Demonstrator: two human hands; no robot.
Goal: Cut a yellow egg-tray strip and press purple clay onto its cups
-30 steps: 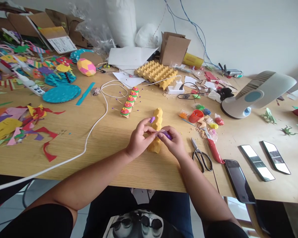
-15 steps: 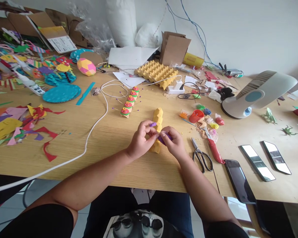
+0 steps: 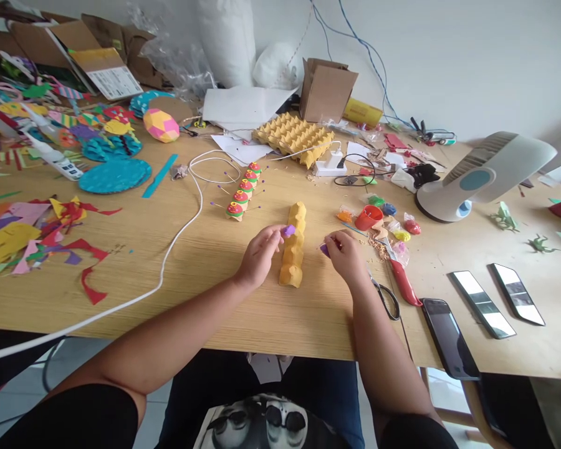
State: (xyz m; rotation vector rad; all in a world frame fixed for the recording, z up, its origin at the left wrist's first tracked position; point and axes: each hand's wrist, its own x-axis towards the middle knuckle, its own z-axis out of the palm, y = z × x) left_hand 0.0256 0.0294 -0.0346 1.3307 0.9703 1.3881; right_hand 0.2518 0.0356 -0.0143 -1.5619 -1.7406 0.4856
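Note:
A yellow egg-carton strip [image 3: 294, 245] lies on the wooden table [image 3: 206, 274] between my two hands. My left hand [image 3: 259, 254] sits just left of it and pinches a small purple clay piece [image 3: 288, 231] at its fingertips. My right hand [image 3: 348, 257] is to the right of the strip, fingers curled around a purple clay lump [image 3: 325, 250] that peeks out at the thumb side. A finished strip with red, green and yellow caps and purple pins [image 3: 243, 193] lies farther back.
Scissors [image 3: 384, 294] and a red-handled knife [image 3: 401, 277] lie right of my right hand, beside clay bits and a red cup [image 3: 368, 218]. Phones [image 3: 450, 338], a white fan [image 3: 481, 176], a white cable [image 3: 177, 237], an egg tray [image 3: 293, 136], boxes and paper scraps crowd the table.
My hands have come apart: the right hand moved right, away from the strip, with the purple lump, and the left hand kept a small purple piece beside the strip.

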